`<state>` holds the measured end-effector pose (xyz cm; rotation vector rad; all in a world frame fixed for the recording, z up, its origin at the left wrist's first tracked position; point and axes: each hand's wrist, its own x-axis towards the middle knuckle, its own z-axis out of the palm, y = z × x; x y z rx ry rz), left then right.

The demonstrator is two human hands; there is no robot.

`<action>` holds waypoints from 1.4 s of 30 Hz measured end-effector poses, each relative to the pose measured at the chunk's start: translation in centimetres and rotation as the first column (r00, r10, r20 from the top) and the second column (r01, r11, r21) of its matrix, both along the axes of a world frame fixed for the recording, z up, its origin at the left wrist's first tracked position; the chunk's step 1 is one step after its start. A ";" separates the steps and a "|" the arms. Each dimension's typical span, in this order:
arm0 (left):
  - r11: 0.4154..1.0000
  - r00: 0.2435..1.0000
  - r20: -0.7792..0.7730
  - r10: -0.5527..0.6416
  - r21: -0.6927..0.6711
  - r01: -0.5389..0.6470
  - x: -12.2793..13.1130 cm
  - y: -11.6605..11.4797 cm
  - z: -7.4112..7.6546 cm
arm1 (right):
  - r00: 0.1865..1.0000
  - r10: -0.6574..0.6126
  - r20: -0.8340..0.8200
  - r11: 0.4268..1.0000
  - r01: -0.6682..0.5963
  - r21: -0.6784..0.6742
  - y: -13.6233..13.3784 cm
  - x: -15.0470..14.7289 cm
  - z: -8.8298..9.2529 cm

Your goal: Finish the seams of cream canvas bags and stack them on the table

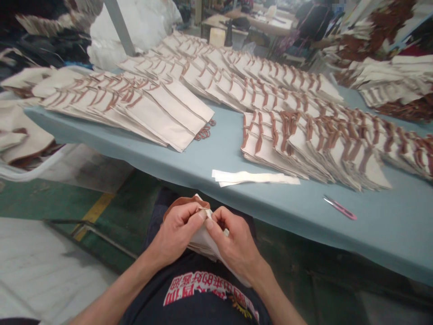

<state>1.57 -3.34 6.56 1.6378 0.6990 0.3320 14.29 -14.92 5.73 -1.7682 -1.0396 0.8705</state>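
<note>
On my lap, below the table edge, lies a cream fabric piece (203, 237) with brown trim. My left hand (181, 228) pinches its upper edge between thumb and finger, beside the brown strip (182, 201). My right hand (233, 234) pinches the same edge just to the right, the two thumbs almost touching. Most of the piece is hidden under my hands and against my dark shirt. White paper-like strips (253, 177) lie on the table in front of my hands. A pink-handled seam ripper or small blade (340, 207) rests farther right.
The blue-covered table (209, 158) bears overlapping rows of cream pieces with brown trim (314, 140), and another stack (145, 108) at left. Brown loops (204, 131) lie beside that stack. A white bin (67, 162) with more pieces stands left; a metal frame (98, 237) is near the floor.
</note>
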 end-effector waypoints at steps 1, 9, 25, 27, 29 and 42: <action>1.000 1.000 -0.010 -0.014 0.011 0.014 0.0 0.0 0.2 | 1.000 0.001 0.018 1.000 -0.001 -0.010 0.0 -0.1 0.1; 0.986 0.998 0.001 0.065 -0.152 -0.064 -0.3 -0.4 -1.3 | 0.999 0.029 0.014 0.991 -0.031 0.128 0.1 -0.8 -0.9; 0.983 0.991 -0.064 0.118 0.146 -0.108 -1.3 -0.4 -2.8 | 0.997 0.011 0.072 0.991 -0.021 0.134 -0.2 -2.1 -3.7; 0.956 0.992 -0.075 0.105 0.282 -0.080 -1.3 -0.2 -3.1 | 0.988 0.050 0.148 0.998 -0.054 0.029 0.2 -0.7 -3.5; 0.925 0.993 -0.076 0.087 0.376 -0.053 -1.3 -0.3 -3.7 | 0.960 0.035 0.278 0.998 -0.021 -0.051 1.0 1.3 -2.8; 0.848 0.987 0.001 0.163 0.511 -0.140 -0.7 -0.7 -5.5 | 0.678 0.243 0.694 0.889 0.131 -0.439 11.3 8.4 -1.2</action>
